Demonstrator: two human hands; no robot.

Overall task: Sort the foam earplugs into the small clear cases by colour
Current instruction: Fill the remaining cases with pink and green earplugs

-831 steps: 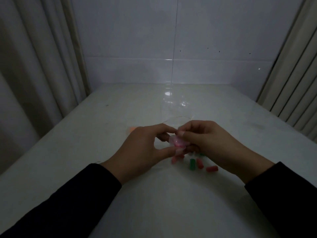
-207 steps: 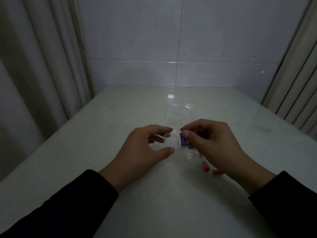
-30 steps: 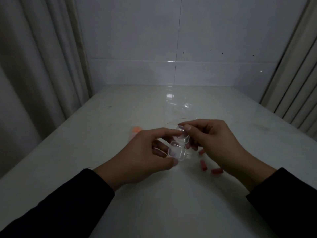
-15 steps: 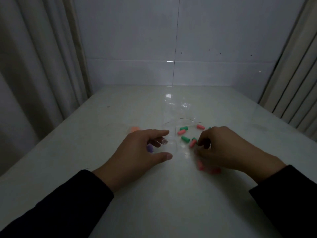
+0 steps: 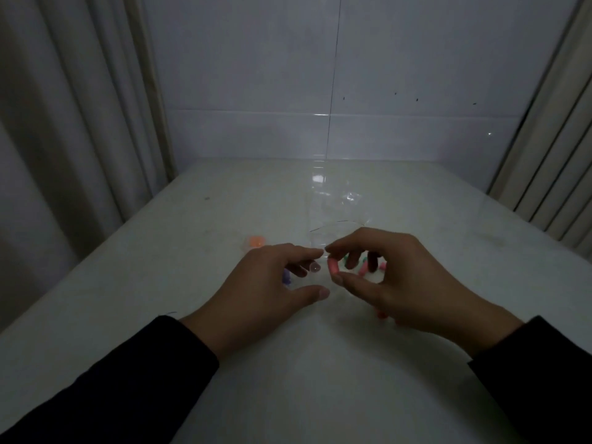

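My right hand (image 5: 397,280) pinches a pink earplug (image 5: 333,266) between forefinger and thumb, just right of my left hand (image 5: 266,283). The left forefinger and thumb curl round a small clear case (image 5: 313,276) on the table; the case is faint in the dim light. A purple earplug (image 5: 286,276) shows under my left fingers. Loose green (image 5: 346,259) and pink (image 5: 363,269) earplugs lie behind my right fingers, partly hidden. A red earplug (image 5: 380,314) peeks out under my right palm. A case holding orange earplugs (image 5: 256,242) sits to the far left.
A crumpled clear plastic bag (image 5: 333,213) lies on the white table (image 5: 288,363) just beyond my hands. A tiled wall closes the back, and curtains hang on the left and right sides.
My right hand has lifted from the loose pile with a pink earplug and moved left toward the clear case. My left hand has stayed where it was.
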